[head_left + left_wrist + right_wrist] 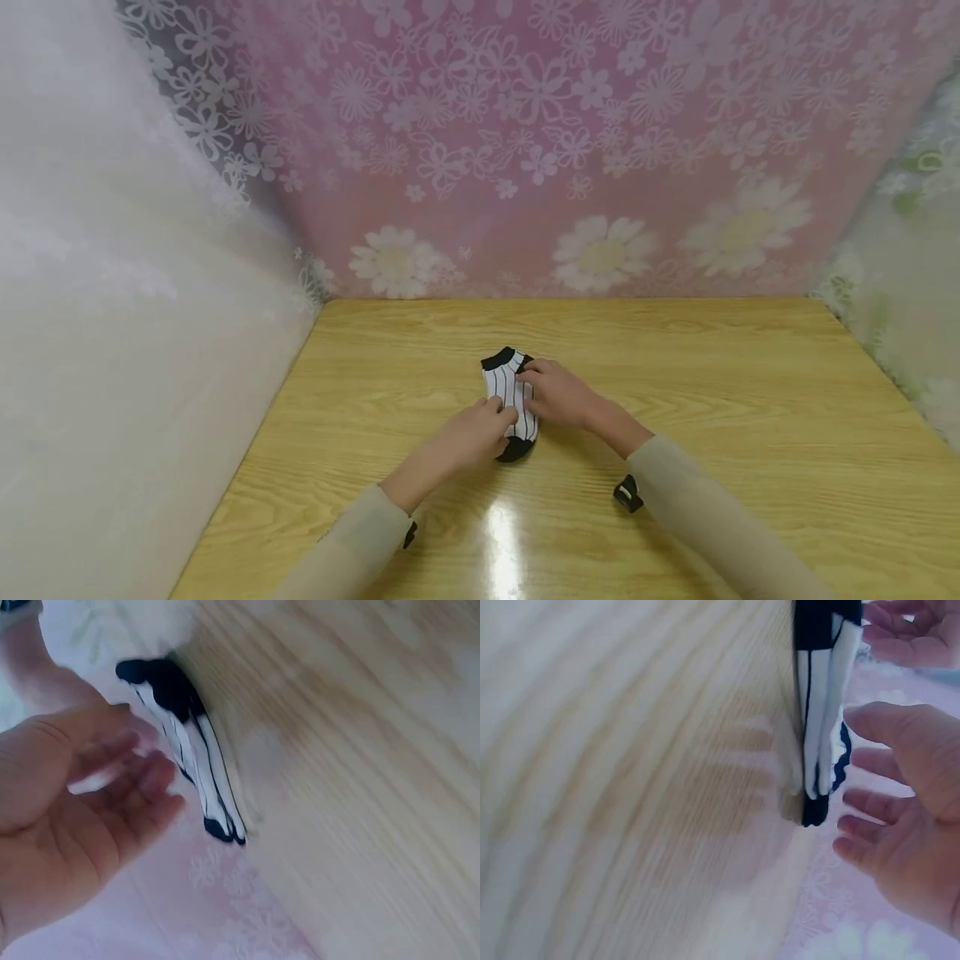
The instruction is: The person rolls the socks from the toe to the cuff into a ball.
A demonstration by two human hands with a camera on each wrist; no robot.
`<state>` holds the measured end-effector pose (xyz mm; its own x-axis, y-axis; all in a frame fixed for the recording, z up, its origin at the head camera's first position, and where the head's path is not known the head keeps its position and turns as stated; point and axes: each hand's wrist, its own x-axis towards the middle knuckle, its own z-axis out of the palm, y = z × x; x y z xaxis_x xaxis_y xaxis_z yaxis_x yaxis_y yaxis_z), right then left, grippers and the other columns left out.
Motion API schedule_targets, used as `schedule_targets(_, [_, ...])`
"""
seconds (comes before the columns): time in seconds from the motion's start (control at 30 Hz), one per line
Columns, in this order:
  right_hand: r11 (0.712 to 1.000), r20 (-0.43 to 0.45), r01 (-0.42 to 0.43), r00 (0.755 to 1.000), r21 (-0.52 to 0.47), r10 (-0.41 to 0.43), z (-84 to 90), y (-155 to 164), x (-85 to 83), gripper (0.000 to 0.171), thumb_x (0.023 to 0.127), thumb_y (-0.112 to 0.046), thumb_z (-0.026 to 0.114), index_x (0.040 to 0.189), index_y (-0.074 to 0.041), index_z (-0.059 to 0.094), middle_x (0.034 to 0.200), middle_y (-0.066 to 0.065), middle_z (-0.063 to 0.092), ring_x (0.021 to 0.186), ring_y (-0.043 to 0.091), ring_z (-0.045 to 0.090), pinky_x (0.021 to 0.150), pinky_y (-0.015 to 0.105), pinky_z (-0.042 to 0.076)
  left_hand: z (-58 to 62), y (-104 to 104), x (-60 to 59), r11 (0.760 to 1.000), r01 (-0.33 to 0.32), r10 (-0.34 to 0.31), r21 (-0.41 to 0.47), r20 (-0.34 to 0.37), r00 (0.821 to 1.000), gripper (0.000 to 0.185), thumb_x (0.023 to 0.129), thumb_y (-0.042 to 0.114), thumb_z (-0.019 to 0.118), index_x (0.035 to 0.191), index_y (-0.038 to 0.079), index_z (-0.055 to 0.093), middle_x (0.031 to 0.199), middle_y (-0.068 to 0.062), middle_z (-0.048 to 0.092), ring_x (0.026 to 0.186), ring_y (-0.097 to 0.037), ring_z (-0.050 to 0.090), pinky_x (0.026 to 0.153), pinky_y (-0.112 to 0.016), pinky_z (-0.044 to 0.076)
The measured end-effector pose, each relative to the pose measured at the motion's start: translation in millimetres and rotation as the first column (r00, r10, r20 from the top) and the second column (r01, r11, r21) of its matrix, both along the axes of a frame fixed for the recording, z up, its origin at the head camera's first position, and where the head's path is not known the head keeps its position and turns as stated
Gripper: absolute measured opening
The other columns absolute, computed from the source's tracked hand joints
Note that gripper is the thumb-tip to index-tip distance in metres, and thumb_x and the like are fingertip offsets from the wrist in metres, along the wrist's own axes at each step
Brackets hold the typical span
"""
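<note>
white black-striped ankle sock with black toe and cuff [510,402] lies flat at centre of frame on light wooden table [750,417], long axis running up-down. left hand [471,435] touches its left edge, right hand [558,393] its right edge, equally near. fingers of both loosely spread, not clamped.

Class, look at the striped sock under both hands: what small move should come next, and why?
Probably press the sock flat. It lies on the table, the left hand and right hand are open, fingertips at its edges, gripping nothing.
</note>
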<state>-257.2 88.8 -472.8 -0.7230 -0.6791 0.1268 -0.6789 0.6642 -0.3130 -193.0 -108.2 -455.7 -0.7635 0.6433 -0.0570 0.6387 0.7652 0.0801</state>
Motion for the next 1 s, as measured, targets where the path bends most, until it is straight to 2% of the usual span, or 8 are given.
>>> schedule_targets(0.07, [0.998, -0.036, -0.039, 0.999, -0.047, 0.038, 5.3, 3.9, 10.5, 0.021, 0.09, -0.007, 0.07, 0.11, 0.0, 0.07, 0.111, 0.016, 0.064, 0.103, 0.029, 0.061, 0.086, 0.041, 0.053, 1.4, -6.8, 0.1, 0.997, 0.054, -0.052, 0.053, -0.024, 0.998, 0.019, 0.094, 0.02, 0.069, 0.11, 0.013, 0.062, 0.099, -0.003, 0.056, 0.087, -0.017, 0.054, 0.071, -0.026, 0.049])
schedule_targets(0.17, [0.989, -0.106, -0.127, 0.987, -0.079, 0.119, 9.6, 8.1, 26.0, 0.01, 0.086, -0.004, 0.074, 0.095, -0.005, 0.073, 0.095, 0.005, 0.063, 0.086, 0.018, 0.061, 0.072, 0.031, 0.053, 2.2, -13.9, 0.0, 0.985, 0.146, -0.14, 0.091, -0.068, 0.988, 0.015, 0.092, 0.02, 0.072, 0.104, 0.015, 0.065, 0.097, 0.0, 0.058, 0.087, -0.013, 0.055, 0.072, -0.022, 0.049])
schedule_targets(0.27, [0.972, -0.178, -0.222, 0.962, -0.077, 0.206, 10.2, 8.7, 39.3, 0.01, 0.081, -0.004, 0.078, 0.088, -0.009, 0.073, 0.09, 0.0, 0.062, 0.08, 0.013, 0.06, 0.068, 0.024, 0.052, 2.7, -16.8, -0.5, 0.97, 0.224, -0.217, 0.093, -0.079, 0.973, 0.013, 0.091, 0.02, 0.074, 0.101, 0.016, 0.068, 0.098, 0.001, 0.06, 0.088, -0.011, 0.056, 0.073, -0.02, 0.049])
schedule_targets(0.4, [0.954, -0.183, -0.297, 0.941, -0.041, 0.285, 5.2, 4.9, 51.2, 0.009, 0.079, -0.008, 0.08, 0.085, -0.013, 0.076, 0.089, -0.004, 0.063, 0.08, 0.007, 0.058, 0.068, 0.019, 0.051, -0.9, -17.1, -0.6, 0.956, 0.276, -0.275, 0.094, -0.028, 0.961, 0.007, 0.09, 0.02, 0.074, 0.094, 0.017, 0.069, 0.094, 0.003, 0.061, 0.084, -0.009, 0.055, 0.071, -0.019, 0.047])
schedule_targets(0.5, [0.953, -0.153, -0.302, 0.943, -0.011, 0.297, -0.2, 2.9, 55.3, 0.009, 0.079, -0.01, 0.08, 0.086, -0.015, 0.077, 0.088, -0.005, 0.064, 0.081, 0.006, 0.058, 0.069, 0.019, 0.05, -7.3, -15.8, -0.2, 0.953, 0.288, -0.288, 0.092, -0.011, 0.958, 0.005, 0.091, 0.021, 0.074, 0.091, 0.017, 0.07, 0.09, 0.004, 0.06, 0.078, -0.008, 0.054, 0.068, -0.018, 0.046])
schedule_targets(0.63, [0.955, -0.154, -0.295, 0.943, 0.02, 0.295, -3.9, 2.4, 57.3, 0.011, 0.078, -0.011, 0.081, 0.087, -0.015, 0.077, 0.087, -0.006, 0.062, 0.081, 0.008, 0.057, 0.068, 0.02, 0.05, -12.6, -13.7, 0.7, 0.956, 0.283, -0.281, 0.08, -0.045, 0.959, 0.004, 0.091, 0.021, 0.073, 0.089, 0.017, 0.071, 0.085, 0.005, 0.059, 0.074, -0.007, 0.052, 0.063, -0.017, 0.044])
schedule_targets(0.87, [0.958, -0.256, -0.287, 0.927, -0.006, 0.276, -14.2, -1.1, 58.5, 0.01, 0.076, -0.011, 0.082, 0.083, -0.016, 0.077, 0.08, -0.006, 0.057, 0.077, 0.012, 0.053, 0.065, 0.021, 0.048, -16.0, -8.2, 1.3, 0.97, 0.222, -0.216, 0.098, -0.064, 0.974, 0.005, 0.09, 0.016, 0.073, 0.086, 0.016, 0.07, 0.081, 0.004, 0.059, 0.071, -0.009, 0.052, 0.062, -0.019, 0.044])
schedule_targets(1.0, [0.973, -0.251, -0.224, 0.946, -0.049, 0.205, -17.2, -2.6, 62.5, 0.009, 0.076, -0.011, 0.082, 0.08, -0.016, 0.076, 0.078, -0.006, 0.055, 0.075, 0.012, 0.051, 0.063, 0.021, 0.046, -17.2, -7.0, 1.4, 0.973, 0.202, -0.192, 0.116, -0.087, 0.977, 0.01, 0.089, 0.014, 0.074, 0.083, 0.015, 0.067, 0.077, 0.003, 0.059, 0.07, -0.01, 0.054, 0.06, -0.02, 0.044])
